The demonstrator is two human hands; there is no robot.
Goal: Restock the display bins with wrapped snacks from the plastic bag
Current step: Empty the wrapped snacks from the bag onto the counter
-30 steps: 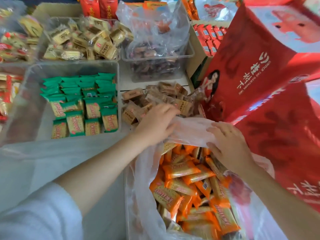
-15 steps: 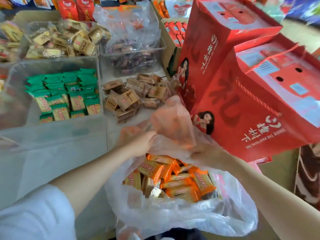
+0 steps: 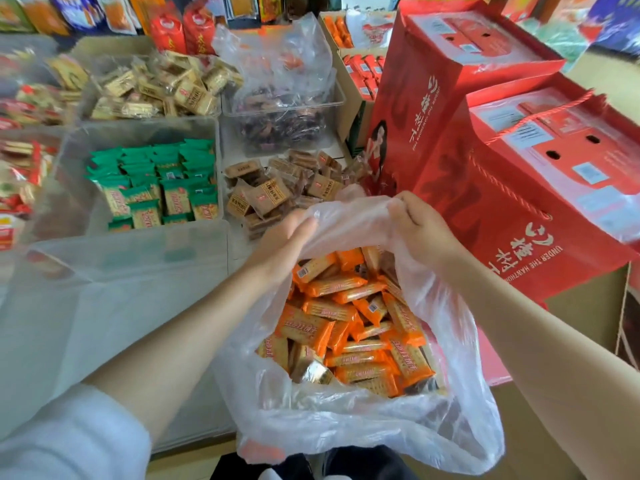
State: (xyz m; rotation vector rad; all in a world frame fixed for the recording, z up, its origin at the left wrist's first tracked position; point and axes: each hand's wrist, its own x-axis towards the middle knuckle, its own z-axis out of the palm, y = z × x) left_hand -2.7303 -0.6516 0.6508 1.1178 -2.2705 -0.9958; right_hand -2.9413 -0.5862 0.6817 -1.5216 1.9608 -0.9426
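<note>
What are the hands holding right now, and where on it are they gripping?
Both hands hold the clear plastic bag of orange wrapped snacks by its far rim: the left hand and right hand each grip the gathered plastic.

Bright even light, soft blur, bowed edges

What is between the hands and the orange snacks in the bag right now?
Nothing visible blocks them. The left hand and right hand grip the plastic bag by its far rim, holding the mouth open, and the orange snacks lie uncovered below.

Two red gift boxes (image 3: 512, 188) stacked right, hanging snack packets (image 3: 86, 12) behind
</note>
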